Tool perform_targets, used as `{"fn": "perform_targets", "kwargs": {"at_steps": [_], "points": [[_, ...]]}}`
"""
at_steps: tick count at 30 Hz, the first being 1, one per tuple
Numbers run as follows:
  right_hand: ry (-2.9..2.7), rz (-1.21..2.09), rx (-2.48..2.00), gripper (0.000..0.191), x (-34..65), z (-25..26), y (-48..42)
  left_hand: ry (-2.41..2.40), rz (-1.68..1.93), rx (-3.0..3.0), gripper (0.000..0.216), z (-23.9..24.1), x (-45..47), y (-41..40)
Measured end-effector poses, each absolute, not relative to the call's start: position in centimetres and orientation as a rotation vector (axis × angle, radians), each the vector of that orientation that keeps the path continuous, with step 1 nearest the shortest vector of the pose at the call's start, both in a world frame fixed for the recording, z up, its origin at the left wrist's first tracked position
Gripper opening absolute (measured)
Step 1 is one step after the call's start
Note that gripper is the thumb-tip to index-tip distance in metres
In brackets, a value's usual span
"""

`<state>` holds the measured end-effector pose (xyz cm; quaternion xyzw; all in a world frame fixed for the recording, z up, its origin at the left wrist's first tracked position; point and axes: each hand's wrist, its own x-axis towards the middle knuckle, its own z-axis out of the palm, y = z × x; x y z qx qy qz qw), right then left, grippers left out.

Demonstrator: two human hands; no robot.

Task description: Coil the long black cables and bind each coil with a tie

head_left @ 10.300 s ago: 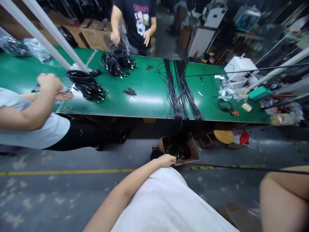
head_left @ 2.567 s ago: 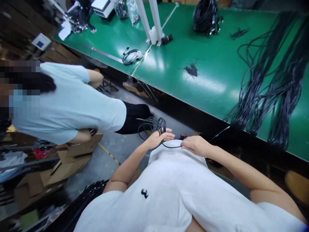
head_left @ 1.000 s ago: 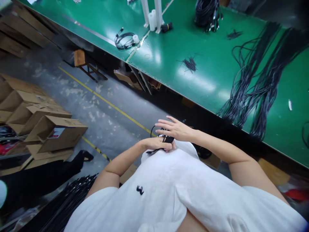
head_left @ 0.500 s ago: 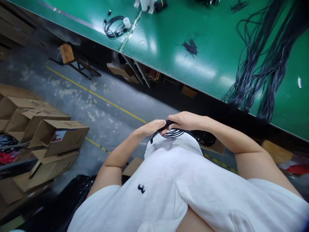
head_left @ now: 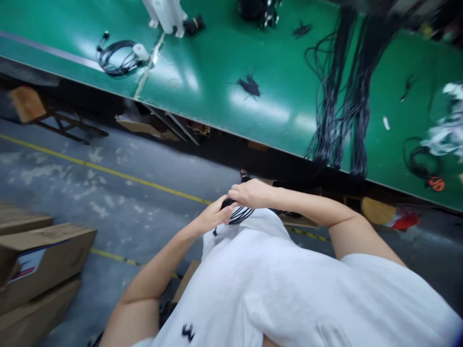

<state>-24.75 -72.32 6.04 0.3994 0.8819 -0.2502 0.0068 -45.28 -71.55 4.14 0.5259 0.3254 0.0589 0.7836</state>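
A coiled black cable (head_left: 241, 215) is held close in front of my white shirt, its loops hanging below my fingers. My left hand (head_left: 213, 214) is closed around the coil's left side, and a short cable end (head_left: 215, 232) sticks out beneath it. My right hand (head_left: 250, 193) grips the top of the coil, its fingertips meeting the left hand there. Exactly how the fingers lie on the cable is partly hidden.
On the green table (head_left: 213, 62) lie a long bundle of black cables (head_left: 333, 106), a pile of thin black ties (head_left: 249, 86) and another coiled cable (head_left: 117, 58). Cardboard boxes (head_left: 61, 250) stand at lower left; a stool (head_left: 29, 103) is beside the table.
The view has swung to the right, so more of the table's right side shows. My hands stay on the coil, the left now wrapped further round it and the right over its top.
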Motion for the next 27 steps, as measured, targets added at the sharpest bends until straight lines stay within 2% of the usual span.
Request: {"fn": "perform_targets", "kwargs": {"at_steps": [6, 9, 13, 16, 19, 22, 25, 27], "points": [[2.730, -1.534, 1.107, 0.037, -19.7, 5.0, -65.8, 0.925, 0.127, 1.066, 0.033, 4.7, -42.2, -68.0], [2.604, -2.043, 1.156, 0.029, -17.1, 3.5, -62.1, 0.989, 0.247, 0.938, 0.028, 5.6, -40.2, -64.5], [1.862, -2.938, 1.452, 0.026, -15.3, -0.1, -58.7, 1.111, 0.575, 0.711, 0.027, 6.6, -36.7, -59.8], [1.256, -3.391, 1.650, 0.028, -14.8, -2.0, -56.8, 1.139, 0.695, 0.630, 0.026, 6.8, -34.1, -57.4], [1.006, -3.544, 1.601, 0.029, -13.6, -2.6, -54.5, 1.076, 0.542, 0.633, 0.031, 6.7, -32.9, -55.7], [1.138, -3.514, 1.198, 0.035, -12.1, -2.6, -52.5, 0.973, 0.387, 0.624, 0.037, 6.9, -32.4, -54.1], [1.153, -3.522, 1.007, 0.054, -10.3, -3.5, -51.1, 1.055, 0.639, 0.486, 0.043, 7.4, -31.5, -52.5], [1.357, -3.302, 1.311, 0.062, -8.3, -5.0, -49.2, 1.157, 0.815, 0.424, 0.046, 7.7, -30.8, -51.5]]}}
